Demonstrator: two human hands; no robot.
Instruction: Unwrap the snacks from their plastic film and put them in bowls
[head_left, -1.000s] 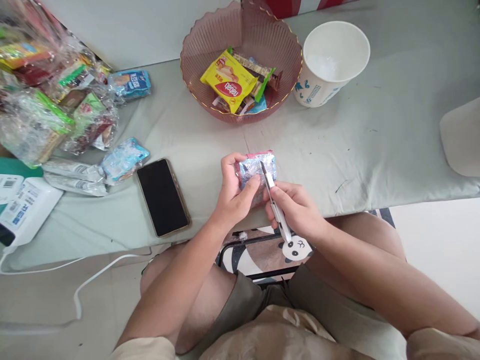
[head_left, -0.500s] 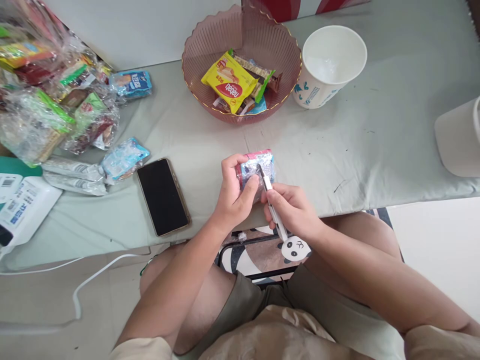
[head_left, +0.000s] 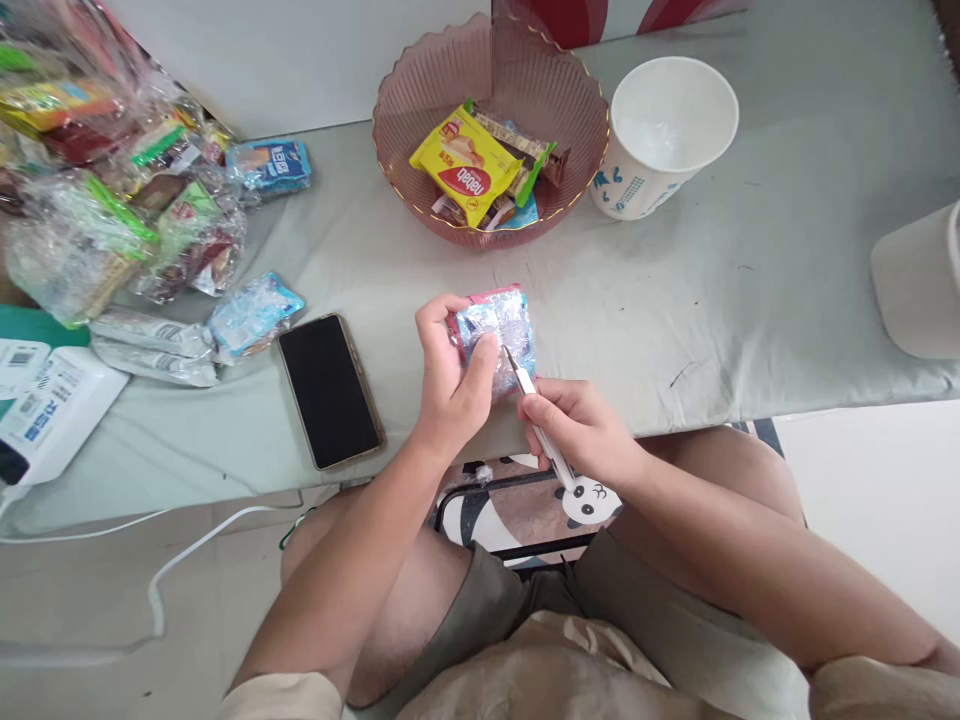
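Observation:
My left hand (head_left: 455,370) is closed on a small snack packet (head_left: 512,325), blue and pink under clear plastic wrap. Its thumb presses on the face of the packet. In my right hand (head_left: 576,425) is a slim white utility knife (head_left: 550,445), pinched between thumb and fingers. The dark blade points up and left at the wrapped face; whether it touches the plastic I cannot tell. Both hands are over the near edge of the cloth-covered table (head_left: 637,330).
A ribbed pink bowl (head_left: 405,105) with several snacks stands behind my hands, a white paper cup (head_left: 667,120) beside it. At left lie a phone (head_left: 330,390), wrapped snacks (head_left: 82,240), another blue packet (head_left: 255,312) and a white-and-green container (head_left: 56,410). Another white cup (head_left: 919,285) is far right.
My left hand and the packet have moved slightly left, showing more of the wrapped face. The knife's tip has shifted down and left; my right hand stays nearly in place.

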